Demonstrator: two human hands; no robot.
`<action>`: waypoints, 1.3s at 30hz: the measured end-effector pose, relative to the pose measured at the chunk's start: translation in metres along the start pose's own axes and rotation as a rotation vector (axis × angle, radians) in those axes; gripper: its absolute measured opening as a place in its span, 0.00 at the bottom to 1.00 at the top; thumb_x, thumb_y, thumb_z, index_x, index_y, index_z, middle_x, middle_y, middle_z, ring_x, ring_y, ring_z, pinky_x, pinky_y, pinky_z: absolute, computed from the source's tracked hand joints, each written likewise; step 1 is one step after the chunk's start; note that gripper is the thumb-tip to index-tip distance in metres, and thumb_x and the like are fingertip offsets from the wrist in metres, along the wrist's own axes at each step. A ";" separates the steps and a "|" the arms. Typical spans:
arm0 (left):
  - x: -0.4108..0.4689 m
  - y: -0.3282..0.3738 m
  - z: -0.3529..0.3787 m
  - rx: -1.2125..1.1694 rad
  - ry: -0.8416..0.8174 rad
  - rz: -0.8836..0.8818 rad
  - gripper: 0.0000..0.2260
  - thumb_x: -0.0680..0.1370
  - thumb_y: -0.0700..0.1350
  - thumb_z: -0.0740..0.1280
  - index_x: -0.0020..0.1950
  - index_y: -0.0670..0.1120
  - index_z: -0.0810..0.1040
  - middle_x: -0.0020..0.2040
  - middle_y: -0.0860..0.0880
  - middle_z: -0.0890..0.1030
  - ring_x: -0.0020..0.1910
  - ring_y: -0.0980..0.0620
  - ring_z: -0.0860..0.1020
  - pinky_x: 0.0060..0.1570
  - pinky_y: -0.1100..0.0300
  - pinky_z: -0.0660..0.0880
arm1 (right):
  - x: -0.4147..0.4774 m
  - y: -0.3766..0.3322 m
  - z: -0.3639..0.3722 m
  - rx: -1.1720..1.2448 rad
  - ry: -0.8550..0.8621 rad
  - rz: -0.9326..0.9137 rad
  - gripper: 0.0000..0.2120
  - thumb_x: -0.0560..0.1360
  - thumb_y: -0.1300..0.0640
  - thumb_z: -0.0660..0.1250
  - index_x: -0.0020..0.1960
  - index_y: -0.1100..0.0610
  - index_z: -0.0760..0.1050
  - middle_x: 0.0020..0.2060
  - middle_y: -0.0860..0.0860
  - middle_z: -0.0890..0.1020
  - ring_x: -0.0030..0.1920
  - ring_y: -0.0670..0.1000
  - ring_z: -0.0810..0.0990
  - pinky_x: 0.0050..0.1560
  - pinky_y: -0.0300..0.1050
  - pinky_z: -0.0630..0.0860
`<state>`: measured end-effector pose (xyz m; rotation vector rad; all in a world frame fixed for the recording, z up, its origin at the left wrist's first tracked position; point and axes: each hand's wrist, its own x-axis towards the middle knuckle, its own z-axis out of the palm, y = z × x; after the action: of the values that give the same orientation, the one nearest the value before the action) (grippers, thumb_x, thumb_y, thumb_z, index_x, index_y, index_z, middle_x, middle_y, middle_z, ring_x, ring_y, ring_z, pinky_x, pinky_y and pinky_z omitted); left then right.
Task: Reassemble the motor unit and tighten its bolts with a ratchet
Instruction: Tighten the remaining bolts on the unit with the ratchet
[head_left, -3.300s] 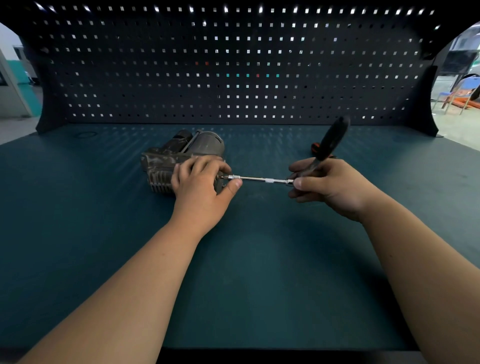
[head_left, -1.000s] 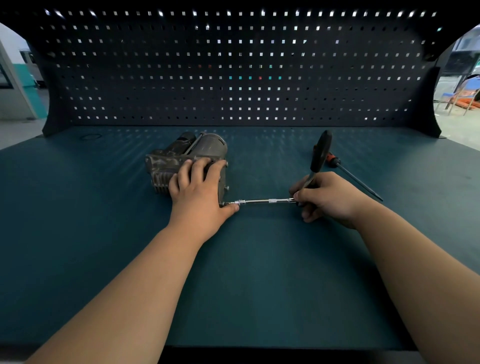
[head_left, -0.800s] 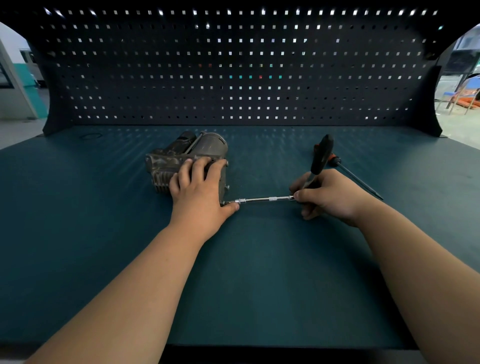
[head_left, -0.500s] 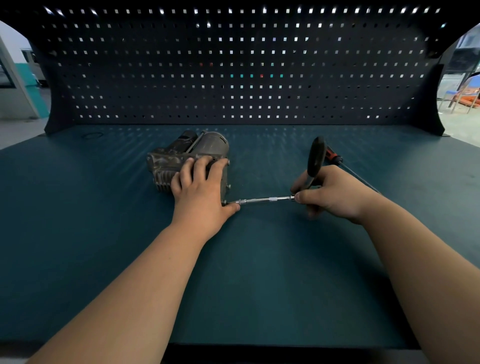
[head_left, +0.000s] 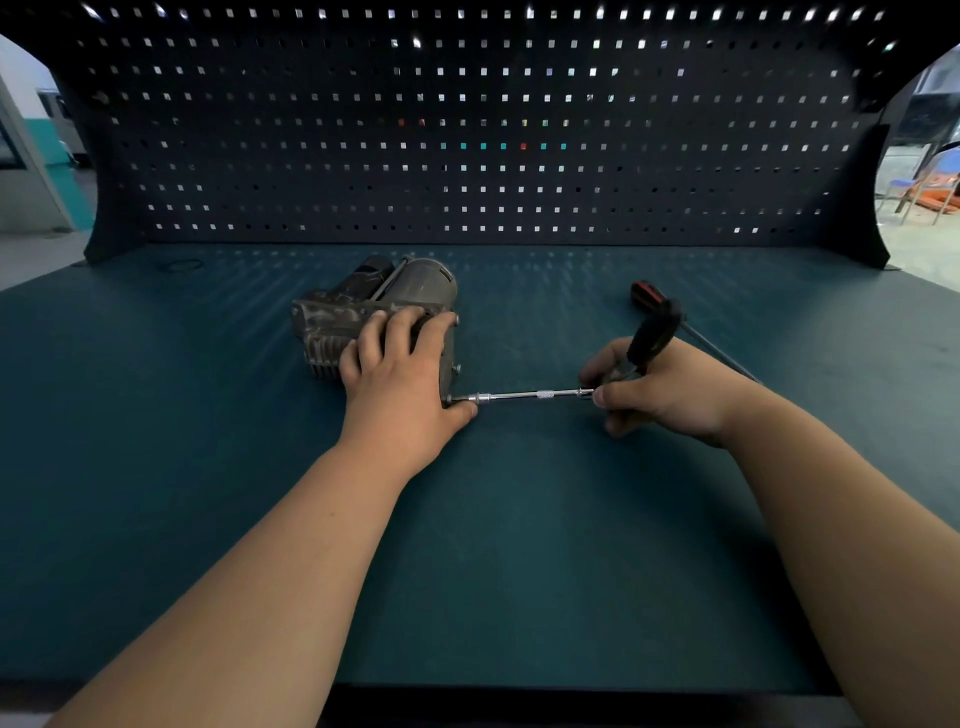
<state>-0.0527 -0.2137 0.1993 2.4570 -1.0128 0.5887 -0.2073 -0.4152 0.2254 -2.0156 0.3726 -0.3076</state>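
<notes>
Left of centre on the bench (head_left: 519, 545), the motor unit (head_left: 363, 306) lies on its side, the left hand (head_left: 402, 374) curled over its housing, holding it down. From a bolt low on its right end, an extension bar (head_left: 535, 395) runs level to the ratchet (head_left: 652, 332), gripped at its head by the right hand (head_left: 670, 392), handle standing up. Tightening looks under way; the next move calls for a short handle swing with the motor braced. Behind that hand lies a screwdriver (head_left: 647, 293).
</notes>
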 end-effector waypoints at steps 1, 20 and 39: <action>0.000 0.000 0.000 -0.001 -0.002 -0.001 0.40 0.68 0.60 0.72 0.74 0.58 0.54 0.74 0.52 0.54 0.73 0.47 0.47 0.71 0.44 0.48 | 0.000 0.000 0.000 0.013 -0.004 0.005 0.07 0.73 0.69 0.69 0.46 0.59 0.80 0.35 0.54 0.79 0.33 0.53 0.82 0.34 0.43 0.79; -0.002 0.003 -0.005 0.001 -0.146 0.059 0.04 0.72 0.60 0.69 0.44 0.62 0.79 0.76 0.52 0.48 0.73 0.46 0.39 0.70 0.40 0.39 | 0.002 -0.004 0.012 0.229 -0.045 0.300 0.18 0.82 0.54 0.58 0.38 0.63 0.71 0.28 0.58 0.81 0.22 0.48 0.75 0.25 0.40 0.76; -0.002 0.004 -0.006 0.024 -0.159 0.070 0.06 0.74 0.60 0.67 0.46 0.61 0.80 0.76 0.51 0.48 0.71 0.51 0.38 0.69 0.39 0.40 | -0.005 -0.001 -0.005 0.057 -0.177 0.049 0.12 0.73 0.71 0.68 0.51 0.58 0.80 0.35 0.46 0.83 0.37 0.46 0.81 0.37 0.38 0.77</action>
<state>-0.0581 -0.2121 0.2035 2.5306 -1.1636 0.4342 -0.2137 -0.4175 0.2280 -1.9566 0.2985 -0.1072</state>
